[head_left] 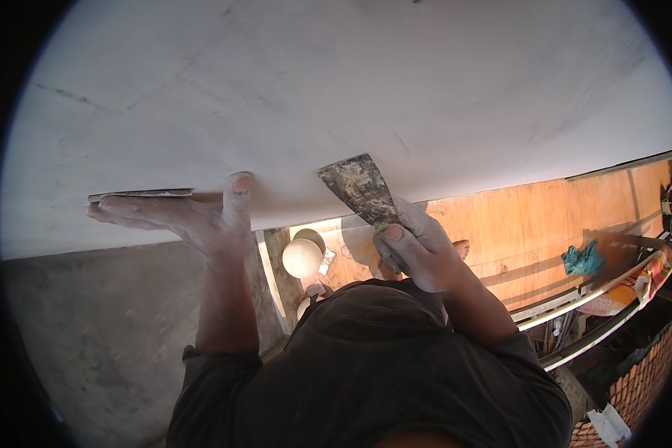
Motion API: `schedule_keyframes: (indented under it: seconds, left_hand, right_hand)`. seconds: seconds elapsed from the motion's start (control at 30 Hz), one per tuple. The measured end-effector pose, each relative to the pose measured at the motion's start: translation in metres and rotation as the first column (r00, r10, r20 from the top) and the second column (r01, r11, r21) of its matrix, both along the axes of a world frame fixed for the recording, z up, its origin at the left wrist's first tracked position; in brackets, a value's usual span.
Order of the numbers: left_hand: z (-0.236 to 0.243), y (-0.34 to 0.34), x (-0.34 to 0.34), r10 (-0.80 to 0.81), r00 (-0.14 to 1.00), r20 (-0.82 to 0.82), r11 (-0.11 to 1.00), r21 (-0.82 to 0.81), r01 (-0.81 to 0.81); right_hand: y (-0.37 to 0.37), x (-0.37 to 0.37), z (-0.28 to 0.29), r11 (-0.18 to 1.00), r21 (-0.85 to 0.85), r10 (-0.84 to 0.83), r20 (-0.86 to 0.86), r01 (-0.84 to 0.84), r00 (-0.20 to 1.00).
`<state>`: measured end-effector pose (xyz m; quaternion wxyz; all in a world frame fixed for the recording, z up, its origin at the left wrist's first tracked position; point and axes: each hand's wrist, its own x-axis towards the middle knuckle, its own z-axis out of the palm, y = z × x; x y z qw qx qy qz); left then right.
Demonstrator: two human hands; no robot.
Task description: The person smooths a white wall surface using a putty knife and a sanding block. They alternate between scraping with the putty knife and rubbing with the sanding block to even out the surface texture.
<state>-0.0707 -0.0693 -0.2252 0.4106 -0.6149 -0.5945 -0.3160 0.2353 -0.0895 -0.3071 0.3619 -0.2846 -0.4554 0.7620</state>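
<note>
My right hand (422,246) grips a putty knife (362,187) by its lower end, thumb pressed along it. The flared blade is blotched with dried filler and points up toward the pale wall (336,89). To the left, my left hand (175,220) is dusted white, its fingers stretched flat along a thin, flat grey plate (142,194). That plate is seen edge-on close to the wall, so its kind and any handle are hidden. The left thumb stands apart, pointing up. Smudges and fine scratches mark the wall.
Far below lies an orange-brown floor (515,224) with a round pale container (303,258) on it. A teal cloth (584,259) lies at right, near a curved railing (575,305). A grey wall (112,328) fills the lower left; brickwork (649,373) shows at lower right.
</note>
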Motion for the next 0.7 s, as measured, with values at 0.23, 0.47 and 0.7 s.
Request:
schedule_keyframes:
  seconds: [0.23, 0.47, 0.7]
  left_hand:
    - [0.005, 0.004, 0.005, 0.003, 0.997, -0.071, 1.000, -0.011, -0.004]
    - [0.007, 0.004, 0.012, -0.024, 0.997, -0.079, 1.000, -0.019, 0.022]
    - [0.010, 0.004, 0.017, -0.003, 0.996, -0.090, 1.000, -0.013, 0.002]
  right_hand:
    - [0.005, -0.001, -0.002, 0.993, 0.100, 0.070, -0.020, -0.068, 0.997]
    - [0.002, -0.002, -0.004, 1.000, -0.010, -0.002, -0.077, 0.001, 0.997]
    - [0.001, 0.003, -0.001, 0.999, 0.034, 0.042, -0.131, -0.038, 0.991]
